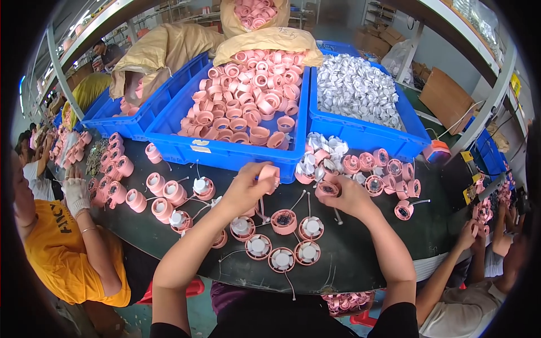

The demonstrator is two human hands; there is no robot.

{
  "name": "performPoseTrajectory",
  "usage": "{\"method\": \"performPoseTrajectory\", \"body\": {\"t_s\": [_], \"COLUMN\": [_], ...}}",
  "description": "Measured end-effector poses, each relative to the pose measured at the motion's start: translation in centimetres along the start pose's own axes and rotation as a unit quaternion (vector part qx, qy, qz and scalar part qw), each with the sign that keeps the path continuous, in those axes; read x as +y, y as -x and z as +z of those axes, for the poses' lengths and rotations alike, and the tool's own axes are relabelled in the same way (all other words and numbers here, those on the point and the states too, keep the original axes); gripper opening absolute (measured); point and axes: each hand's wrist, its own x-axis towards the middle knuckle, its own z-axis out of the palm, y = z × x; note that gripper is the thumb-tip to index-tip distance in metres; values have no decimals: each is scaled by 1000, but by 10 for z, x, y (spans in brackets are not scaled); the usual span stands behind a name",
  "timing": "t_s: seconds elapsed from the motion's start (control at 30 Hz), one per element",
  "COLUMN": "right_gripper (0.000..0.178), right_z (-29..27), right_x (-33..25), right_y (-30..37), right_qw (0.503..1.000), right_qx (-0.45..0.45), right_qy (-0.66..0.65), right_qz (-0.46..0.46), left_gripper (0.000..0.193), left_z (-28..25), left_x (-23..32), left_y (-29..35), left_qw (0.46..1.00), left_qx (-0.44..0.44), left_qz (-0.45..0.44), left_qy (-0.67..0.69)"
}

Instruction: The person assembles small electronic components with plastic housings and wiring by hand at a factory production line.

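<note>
My left hand [248,186] is closed on a pink round plastic housing [271,176], held up in front of the middle blue bin. To its right, my right hand [352,198] grips another pink housing [327,190], its dark inside facing up. Between and below my hands, on the dark green table, stands a pink housing with a dark centre [283,222]. Around it lie several pink housings fitted with white fan blades [282,259], thin wires trailing from some.
The middle blue bin [225,152] holds loose pink housings; the right blue bin [366,134] holds white fan blades [358,90]. A pile of blades [324,155] lies before them. More housings [389,174] spread right and left. Co-workers sit on both sides, one in a yellow shirt [70,253].
</note>
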Motion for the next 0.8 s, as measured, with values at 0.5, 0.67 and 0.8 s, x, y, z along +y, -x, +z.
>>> {"method": "performPoseTrajectory", "body": {"t_s": [0.5,0.67,0.8], "right_gripper": [59,53,52], "right_z": [-27,-31,-33], "right_x": [-9,-2,1], "right_y": [13,11,13], "right_qw": [990,995,995], "right_qx": [-120,-47,-40], "right_qy": [-52,-59,-63], "right_qz": [-44,-58,-70], "left_gripper": [40,21,14], "left_z": [26,64,95], "left_x": [5,29,10], "left_y": [15,-20,-45], "left_qw": [914,769,708], "left_qx": [-41,22,-33], "left_qz": [132,377,427], "left_qy": [-381,-516,-561]}}
